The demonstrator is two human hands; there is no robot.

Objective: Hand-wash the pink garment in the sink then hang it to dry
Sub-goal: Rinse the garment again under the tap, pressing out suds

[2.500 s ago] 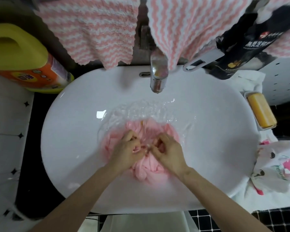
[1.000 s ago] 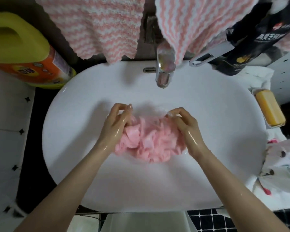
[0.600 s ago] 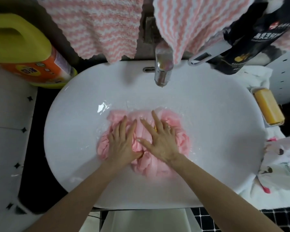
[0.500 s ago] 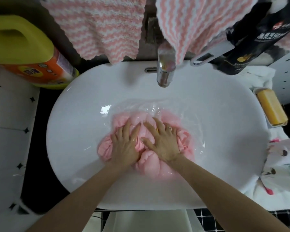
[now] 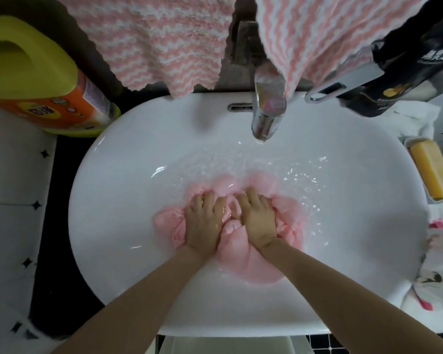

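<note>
Pink and soaked, the pink garment (image 5: 243,261) is lying bunched in shallow water, mid-basin in the white sink (image 5: 128,251). The left hand (image 5: 202,222) and right hand (image 5: 257,218) are bearing down on it, fingers curling into its folds and clutching them, probably kneading dirt out. A yellow soap bar (image 5: 432,172) is waiting at three o'clock, the chrome tap (image 5: 266,118) at twelve.

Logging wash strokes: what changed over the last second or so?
The left hand and right hand brought the pink garment, held bunched above the basin, down into the water, pressed it with flat fingers, and now curl their fingers into it. The sink, faucet, soap bar and detergent jug stayed put.
</note>
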